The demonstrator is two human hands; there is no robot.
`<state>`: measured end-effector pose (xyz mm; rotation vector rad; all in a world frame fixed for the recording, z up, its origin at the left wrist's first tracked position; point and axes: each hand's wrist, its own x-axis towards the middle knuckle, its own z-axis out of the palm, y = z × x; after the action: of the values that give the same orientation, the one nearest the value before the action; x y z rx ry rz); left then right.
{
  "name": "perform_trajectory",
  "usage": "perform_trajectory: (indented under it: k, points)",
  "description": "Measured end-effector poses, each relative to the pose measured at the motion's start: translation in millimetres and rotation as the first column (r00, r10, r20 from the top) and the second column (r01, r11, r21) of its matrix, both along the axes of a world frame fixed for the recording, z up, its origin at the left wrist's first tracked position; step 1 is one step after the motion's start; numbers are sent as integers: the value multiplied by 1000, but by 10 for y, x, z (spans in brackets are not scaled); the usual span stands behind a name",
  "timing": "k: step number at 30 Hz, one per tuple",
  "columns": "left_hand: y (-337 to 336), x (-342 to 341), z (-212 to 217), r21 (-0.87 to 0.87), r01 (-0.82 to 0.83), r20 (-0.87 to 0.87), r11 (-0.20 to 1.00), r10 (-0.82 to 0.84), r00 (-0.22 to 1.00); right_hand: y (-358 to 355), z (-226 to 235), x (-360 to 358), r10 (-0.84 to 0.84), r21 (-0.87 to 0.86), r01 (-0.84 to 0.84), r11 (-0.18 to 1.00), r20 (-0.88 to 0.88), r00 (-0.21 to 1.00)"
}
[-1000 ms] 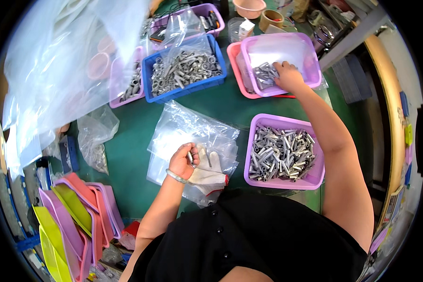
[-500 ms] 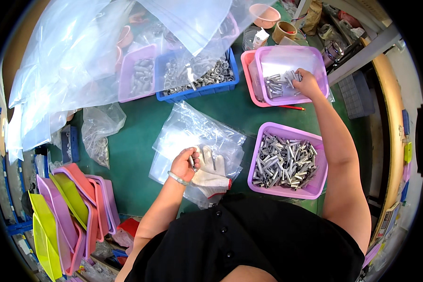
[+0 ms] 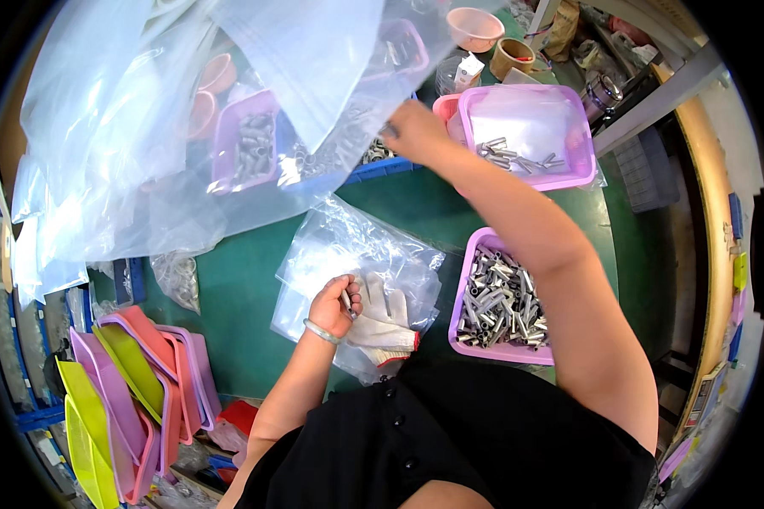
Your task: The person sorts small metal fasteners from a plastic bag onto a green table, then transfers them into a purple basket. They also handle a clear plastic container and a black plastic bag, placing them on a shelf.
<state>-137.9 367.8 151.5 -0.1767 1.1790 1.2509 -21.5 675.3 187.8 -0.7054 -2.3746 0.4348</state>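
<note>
My left hand (image 3: 335, 307) is closed round a short metal tube (image 3: 346, 300), just over clear plastic bags (image 3: 314, 246) and beside a white work glove (image 3: 386, 327) with a red-edged cuff. Stretched out to the far middle, my right hand (image 3: 420, 136) pinches a small grey metal piece (image 3: 390, 130), blurred by motion. It is above the right end of a blue bin (image 3: 382, 168) of metal rings, partly hidden under plastic sheeting. A purple tray (image 3: 579, 136) to its right holds a few loose tubes. Nearer me, a purple basket (image 3: 462, 318) is full of metal tubes, partly covered by my right forearm.
Large translucent plastic sheets (image 3: 119, 170) hang over the far left, covering another purple tray (image 3: 229, 153). Stacked coloured trays (image 3: 144, 382) stand at the near left. A tape roll (image 3: 512, 58) and pink bowl (image 3: 475, 30) are at the back. A metal post (image 3: 666, 93) rises at right.
My right hand has left the far purple tray and moved left to the blue bin. Fewer tubes lie in that tray. The plastic sheet hangs lower over the bin. My left hand has barely moved.
</note>
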Motion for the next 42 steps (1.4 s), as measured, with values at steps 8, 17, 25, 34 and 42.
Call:
perform_trajectory:
  k: [8, 17, 25, 34, 42]
  points:
    - [-168, -96, -18, 13, -20, -15, 1000, 20, 1000, 119, -373, -272, -118, 109, 91, 990, 280, 953]
    - [-207, -58, -16, 9, -35, 34, 999, 34, 999, 586, -409, -537, -258, 215, 222, 951, 161, 953]
    - [-176, -43, -13, 12, -20, 19, 1000, 20, 1000, 746, 206, -355, -304, 297, 319, 900, -97, 948]
    - [-30, 61, 75, 23, 8, -10, 1000, -7, 1000, 405, 933, 618, -69, 133, 153, 979, -494, 867]
    - [403, 90, 303, 386, 169, 265, 907, -285, 921, -308, 1499, 1795, 77, -45, -116, 992, -511, 856]
